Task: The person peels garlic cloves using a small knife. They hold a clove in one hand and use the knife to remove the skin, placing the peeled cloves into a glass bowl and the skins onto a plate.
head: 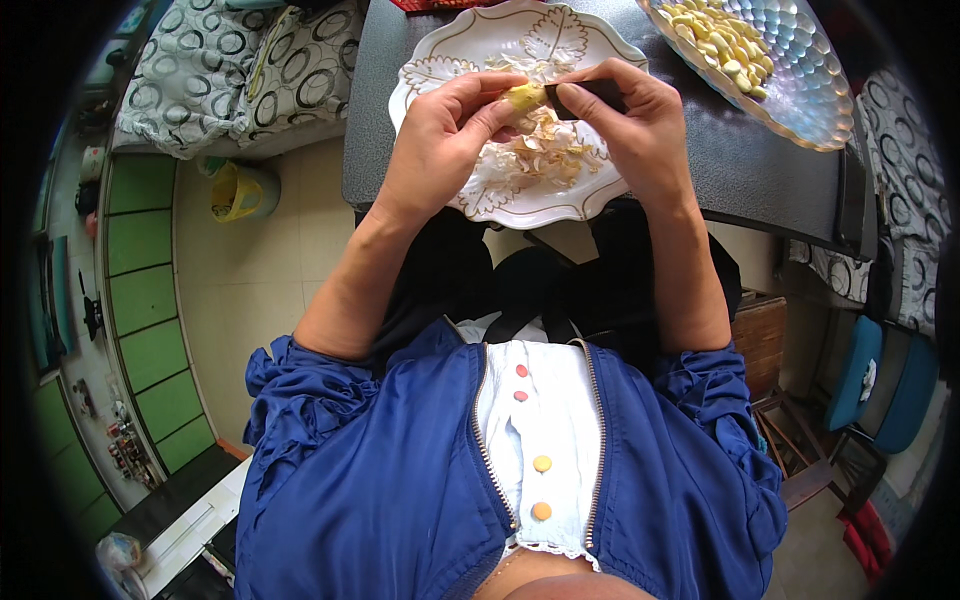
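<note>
Between the thumb and fingers of my left hand (435, 139) is a knobbly yellowish piece that looks like ginger root (523, 97). My right hand (649, 135) grips a dark, flat tool (600, 97); its near end touches the piece or lies right against it, and its working edge is hidden. Both hands are above a white scalloped plate (517, 214) with gold leaf lines. Papery pale skins, like garlic peelings (551, 157), are heaped on it. To the right, peeled garlic cloves (724, 45) lie in a shimmering, scale-patterned glass dish (814, 82).
The plate and dish stand on a dark textured table (757, 176); the plate overhangs its near edge, above my knees. A red item (435, 4) sits at the far edge. On the floor at left is a bin with a yellow liner (244, 191), near a circle-patterned sofa (202, 71).
</note>
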A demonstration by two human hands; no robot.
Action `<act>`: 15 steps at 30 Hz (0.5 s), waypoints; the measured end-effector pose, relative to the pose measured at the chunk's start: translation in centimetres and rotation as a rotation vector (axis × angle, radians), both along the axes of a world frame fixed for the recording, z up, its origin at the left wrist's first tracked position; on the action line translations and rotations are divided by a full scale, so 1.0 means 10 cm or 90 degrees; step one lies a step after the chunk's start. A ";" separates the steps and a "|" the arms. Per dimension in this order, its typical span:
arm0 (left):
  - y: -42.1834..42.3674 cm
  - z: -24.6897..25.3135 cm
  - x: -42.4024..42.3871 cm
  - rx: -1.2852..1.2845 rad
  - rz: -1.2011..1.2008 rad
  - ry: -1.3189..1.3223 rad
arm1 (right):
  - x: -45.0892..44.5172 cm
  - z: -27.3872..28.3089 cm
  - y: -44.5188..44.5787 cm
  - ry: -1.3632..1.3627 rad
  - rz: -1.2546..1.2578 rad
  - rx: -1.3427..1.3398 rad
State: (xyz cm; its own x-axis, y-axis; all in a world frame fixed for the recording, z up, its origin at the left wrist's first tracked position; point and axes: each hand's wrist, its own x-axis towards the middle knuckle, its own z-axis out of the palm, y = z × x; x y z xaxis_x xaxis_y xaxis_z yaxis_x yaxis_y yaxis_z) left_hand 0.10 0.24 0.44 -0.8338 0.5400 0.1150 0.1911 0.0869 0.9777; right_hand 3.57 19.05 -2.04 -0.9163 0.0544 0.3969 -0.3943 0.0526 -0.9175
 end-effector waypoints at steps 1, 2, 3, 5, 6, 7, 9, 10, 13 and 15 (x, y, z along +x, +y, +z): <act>-0.01 0.00 -0.02 0.029 -0.018 -0.038 | 0.00 0.01 0.02 -0.044 0.015 -0.051; -0.01 0.02 -0.03 0.040 -0.033 -0.063 | 0.00 0.00 0.02 -0.027 0.016 -0.067; -0.03 0.02 -0.05 0.055 -0.036 -0.079 | -0.01 -0.01 0.01 -0.020 0.026 -0.073; -0.05 0.00 -0.08 0.085 -0.043 -0.110 | -0.04 -0.04 -0.01 -0.005 0.046 -0.086; -0.05 -0.02 -0.08 0.082 -0.045 -0.104 | -0.06 -0.08 -0.03 0.034 0.033 -0.040; -0.04 -0.02 -0.07 0.065 -0.043 -0.087 | -0.08 -0.11 -0.04 0.073 0.019 0.007; -0.01 -0.01 -0.05 0.032 -0.038 -0.053 | -0.07 -0.12 -0.06 0.097 -0.008 0.050; -0.02 -0.03 -0.06 0.047 -0.047 -0.086 | -0.05 -0.10 -0.06 0.082 -0.022 0.047; -0.06 -0.05 -0.10 0.108 -0.070 -0.200 | 0.01 0.01 0.00 -0.008 -0.016 -0.014; -0.07 -0.04 -0.11 0.171 -0.081 -0.296 | -0.01 0.00 0.03 -0.021 -0.001 -0.058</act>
